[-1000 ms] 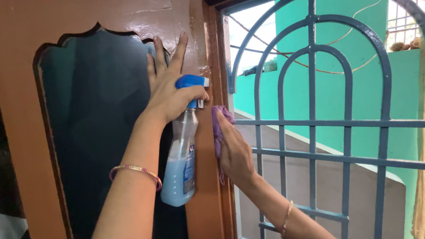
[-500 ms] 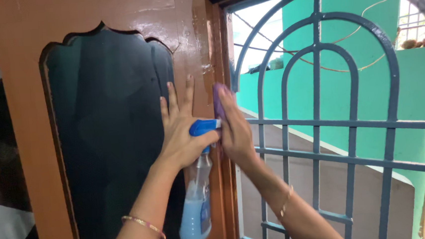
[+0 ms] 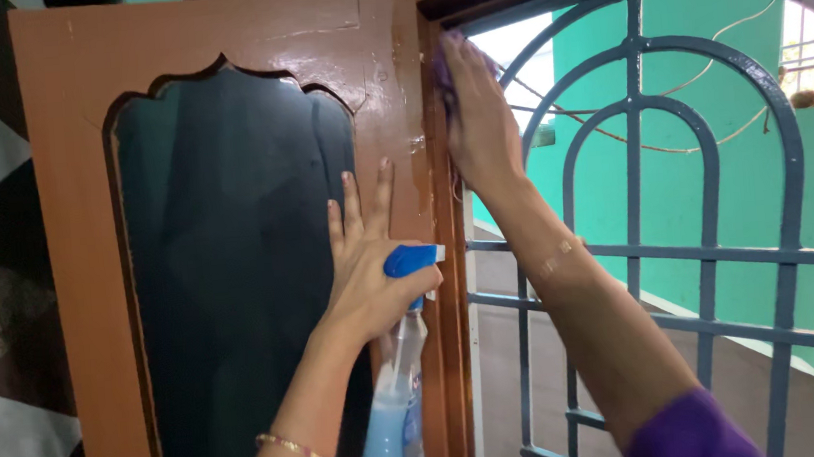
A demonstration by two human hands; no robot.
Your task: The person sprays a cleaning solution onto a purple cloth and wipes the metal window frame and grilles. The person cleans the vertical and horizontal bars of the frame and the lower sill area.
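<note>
My left hand [image 3: 367,260] presses flat against a brown wooden shutter [image 3: 222,41] while its thumb and palm grip the blue trigger head of a clear spray bottle [image 3: 397,420] with light blue liquid hanging below it. My right hand [image 3: 477,109] is raised high on the shutter's right edge, pushing a purple cloth [image 3: 445,64] against the wood near the top corner. Wet streaks shine on the wood between the two hands. The shutter has a dark glass panel [image 3: 238,269] with a scalloped top.
A blue-grey metal window grille [image 3: 714,255] with arched bars fills the right side. Behind it are a teal wall [image 3: 737,167] and a sloped concrete surface. A patterned black and white wall lies left of the shutter.
My right hand with the cloth has slid upward along the shutter's edge, from mid-height to near the top. The left hand with the bottle stayed lower down on the wood.
</note>
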